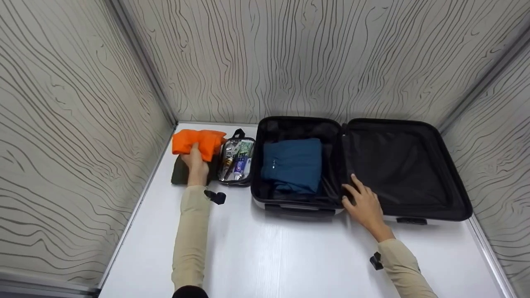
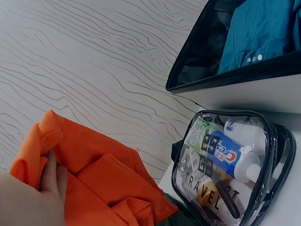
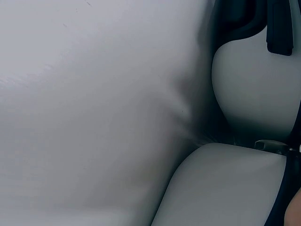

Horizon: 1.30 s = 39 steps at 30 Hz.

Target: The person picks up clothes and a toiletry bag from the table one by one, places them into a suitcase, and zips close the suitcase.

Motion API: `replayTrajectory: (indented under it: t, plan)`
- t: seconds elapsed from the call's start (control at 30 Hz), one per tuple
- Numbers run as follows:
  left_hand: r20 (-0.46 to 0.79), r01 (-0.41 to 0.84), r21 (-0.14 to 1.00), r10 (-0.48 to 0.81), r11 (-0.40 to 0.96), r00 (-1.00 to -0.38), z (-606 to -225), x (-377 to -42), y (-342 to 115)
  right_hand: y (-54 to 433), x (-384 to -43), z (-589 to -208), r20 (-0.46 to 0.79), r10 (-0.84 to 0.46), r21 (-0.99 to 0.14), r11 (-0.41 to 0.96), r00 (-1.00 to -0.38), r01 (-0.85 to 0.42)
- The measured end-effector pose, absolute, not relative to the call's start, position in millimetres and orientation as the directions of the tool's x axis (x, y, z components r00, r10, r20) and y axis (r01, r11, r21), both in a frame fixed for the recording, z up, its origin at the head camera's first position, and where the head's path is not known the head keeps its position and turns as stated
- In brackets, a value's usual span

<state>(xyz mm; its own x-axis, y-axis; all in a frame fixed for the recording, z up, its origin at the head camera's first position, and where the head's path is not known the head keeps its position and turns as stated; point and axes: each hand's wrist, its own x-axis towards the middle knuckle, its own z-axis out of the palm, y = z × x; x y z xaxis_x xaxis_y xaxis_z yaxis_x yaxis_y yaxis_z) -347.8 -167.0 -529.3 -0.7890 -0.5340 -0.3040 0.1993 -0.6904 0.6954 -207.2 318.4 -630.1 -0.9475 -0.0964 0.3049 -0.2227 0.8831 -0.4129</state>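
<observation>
Likely pickup: left hand gripping orange cloth; suitcase lying under spread right hand; next probably needing tidy folds.

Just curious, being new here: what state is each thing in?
Black-lined hard-shell suitcase: open, lid laid back
Blue fabric garment: folded, inside suitcase
Orange cloth: folded, gripped by left hand
Dark green cloth: partly hidden
Clear plastic black-trimmed pouch: filled, closure unclear
Right hand: fingers spread
</observation>
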Motion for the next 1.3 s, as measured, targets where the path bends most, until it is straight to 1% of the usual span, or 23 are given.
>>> replayTrajectory:
  t: [0.3,0.63,0.77,0.97,1.3]
  plan:
    - [-0.286,0.190,0.707,-0.521,-0.681,-0.804,-517.9,-350.5,-153.9,318.6,-206.8,-628.1,0.288,-0.098,-0.420,0.881,-0.953,-0.218]
    - [-0.256,0.193,0.698,-0.493,-0.689,-0.831,-506.2,-350.9,-135.8,319.1,-206.5,-629.7,0.309,-0.097,-0.405,0.887,-0.946,-0.223]
    - [-0.247,0.181,0.684,-0.457,-0.707,-0.854,-502.7,-350.4,-128.9,318.3,-206.4,-630.6,0.307,-0.097,-0.404,0.887,-0.947,-0.222]
    - [-0.219,0.171,0.693,-0.431,-0.700,-0.876,-495.4,-349.7,-119.5,319.1,-205.6,-629.8,0.315,-0.096,-0.396,0.891,-0.944,-0.223]
    - [-0.178,0.184,0.702,-0.419,-0.688,-0.890,-485.2,-350.8,-102.8,317.9,-206.3,-628.7,0.320,-0.098,-0.403,0.886,-0.942,-0.229]
